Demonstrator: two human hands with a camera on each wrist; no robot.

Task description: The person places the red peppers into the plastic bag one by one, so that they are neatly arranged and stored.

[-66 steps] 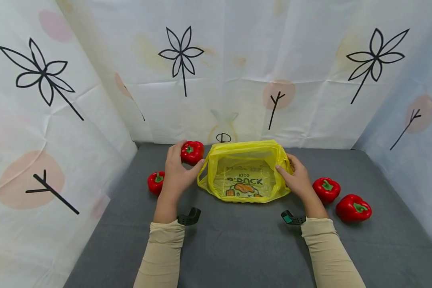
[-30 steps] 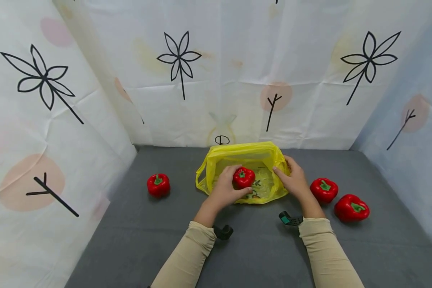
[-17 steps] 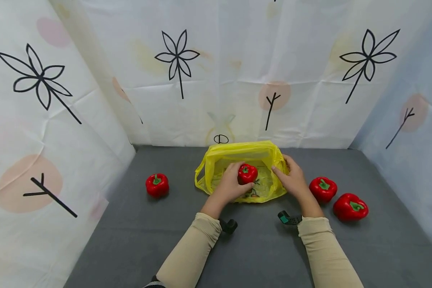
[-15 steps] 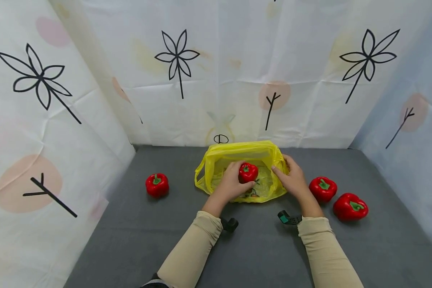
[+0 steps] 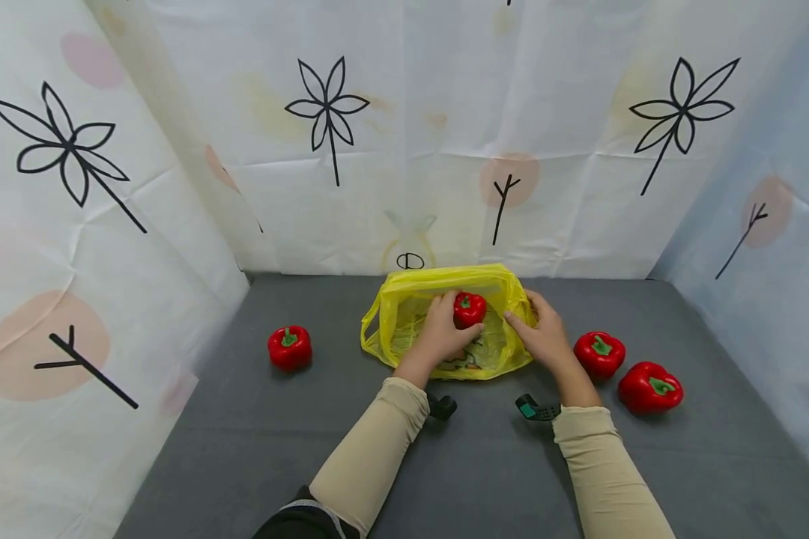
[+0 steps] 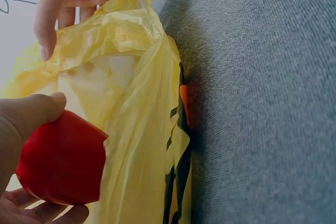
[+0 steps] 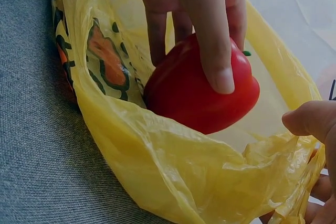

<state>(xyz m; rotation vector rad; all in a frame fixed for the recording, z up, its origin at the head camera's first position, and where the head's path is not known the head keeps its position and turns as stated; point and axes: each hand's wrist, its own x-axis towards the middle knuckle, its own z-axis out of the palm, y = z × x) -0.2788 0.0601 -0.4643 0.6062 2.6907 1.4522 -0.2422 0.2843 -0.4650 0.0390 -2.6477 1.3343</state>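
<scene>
Three walls of white sheet (image 5: 404,150), printed with black flower outlines and pale orange discs, close in a grey cloth surface (image 5: 485,464). A yellow bag (image 5: 404,329) lies open at the back of it, near the rear wall. One loose pepper (image 5: 289,347) sits well to the left of the bag; two more (image 5: 599,354) (image 5: 650,388) sit to the right, close to each other.

The left hand (image 5: 438,335) reaches into the mouth of the bag and holds a red pepper (image 5: 469,309). In the right wrist view its fingers (image 7: 210,30) curl over the top of the fruit, thumb on the near side, with the pepper (image 7: 202,100) low inside the bag but whether it touches the plastic cannot be told. The right hand (image 5: 544,337) grips the bag's right rim; in the left wrist view its fingers (image 6: 50,14) pinch the bunched plastic (image 6: 131,30), holding the mouth open. Both sleeves are beige.
</scene>
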